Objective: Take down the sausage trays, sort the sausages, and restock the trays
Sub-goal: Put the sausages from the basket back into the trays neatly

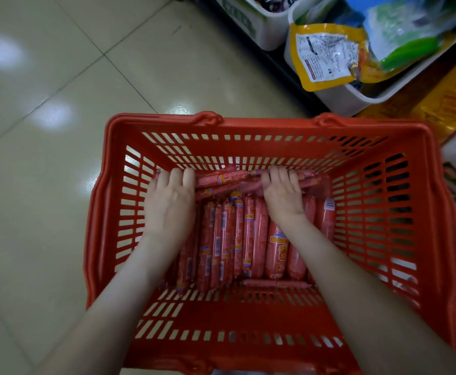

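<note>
Red-skinned sausages [248,234], orange labels, barcodes

Red-wrapped sausages [237,239] fill the orange basket [248,125] floor — mostly lengthwise.

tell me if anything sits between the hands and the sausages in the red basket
Nothing visible does. The left hand and right hand are both inside the basket, fingers curled over the sausages lying crosswise by its far wall.

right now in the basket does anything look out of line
Mostly tidy. One thin sausage lies crosswise along the near wall of the red basket, against the lengthwise rows. On the shelf, a yellow pouch flops over its white bin's rim.
</note>
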`<control>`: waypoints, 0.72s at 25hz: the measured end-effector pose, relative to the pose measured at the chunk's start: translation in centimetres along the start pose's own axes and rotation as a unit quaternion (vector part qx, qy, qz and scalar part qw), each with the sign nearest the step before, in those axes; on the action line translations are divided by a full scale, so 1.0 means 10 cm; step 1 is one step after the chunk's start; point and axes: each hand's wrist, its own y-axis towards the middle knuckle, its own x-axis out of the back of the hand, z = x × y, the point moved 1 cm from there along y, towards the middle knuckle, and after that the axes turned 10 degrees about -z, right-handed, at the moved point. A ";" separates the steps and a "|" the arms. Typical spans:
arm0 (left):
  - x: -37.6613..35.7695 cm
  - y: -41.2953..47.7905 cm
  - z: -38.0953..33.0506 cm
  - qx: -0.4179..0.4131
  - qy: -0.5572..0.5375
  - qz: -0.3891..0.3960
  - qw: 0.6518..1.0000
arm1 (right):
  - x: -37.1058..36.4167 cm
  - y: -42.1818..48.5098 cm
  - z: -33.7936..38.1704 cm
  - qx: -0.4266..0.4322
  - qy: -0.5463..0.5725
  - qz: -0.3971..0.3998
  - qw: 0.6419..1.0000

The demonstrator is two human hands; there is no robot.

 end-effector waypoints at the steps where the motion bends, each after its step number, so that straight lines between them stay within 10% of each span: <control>1: 0.01 0.00 -0.01 0.003 0.001 -0.005 1.000 | 0.03 -0.01 0.00 0.007 0.006 0.005 1.000; 7: 0.33 0.03 -0.33 0.044 -0.049 0.036 0.997 | 0.79 -0.21 -0.42 -0.082 0.159 0.040 0.983; 9: 0.61 0.11 -0.67 0.114 -0.178 0.075 0.975 | 1.17 -0.34 -0.71 -0.210 0.306 0.032 0.928; 14: 1.36 0.04 -1.81 0.111 -0.470 0.209 0.850 | 2.25 -1.00 -1.34 -0.520 0.713 -0.077 0.464; 18: 1.74 -0.53 -2.74 -0.016 -0.532 0.351 0.770 | 2.71 -2.01 -1.68 -0.579 0.740 -0.105 0.326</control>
